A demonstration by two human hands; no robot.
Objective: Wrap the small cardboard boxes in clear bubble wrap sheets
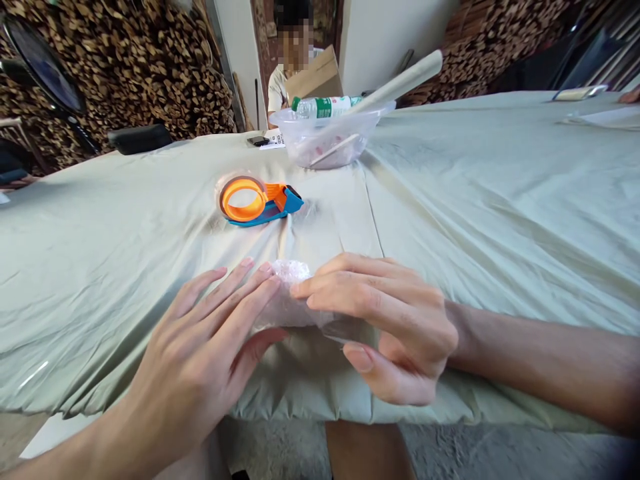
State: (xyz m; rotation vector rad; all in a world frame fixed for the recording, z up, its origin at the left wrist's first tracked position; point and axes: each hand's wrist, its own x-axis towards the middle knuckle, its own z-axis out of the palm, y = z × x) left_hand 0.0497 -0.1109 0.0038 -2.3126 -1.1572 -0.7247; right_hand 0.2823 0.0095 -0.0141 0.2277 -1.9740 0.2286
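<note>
Our left hand (200, 353) lay flat and open against a small bubble-wrap bundle (287, 300) at the near table edge, while our right hand (385, 327) pinched its clear flap. Wrapping seemed underway; sealing would call for the tape dispenser (257, 200) just beyond.

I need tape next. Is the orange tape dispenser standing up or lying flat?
Lying flat: the tape dispenser rests on its side on the tablecloth, ring opening facing up.
</note>
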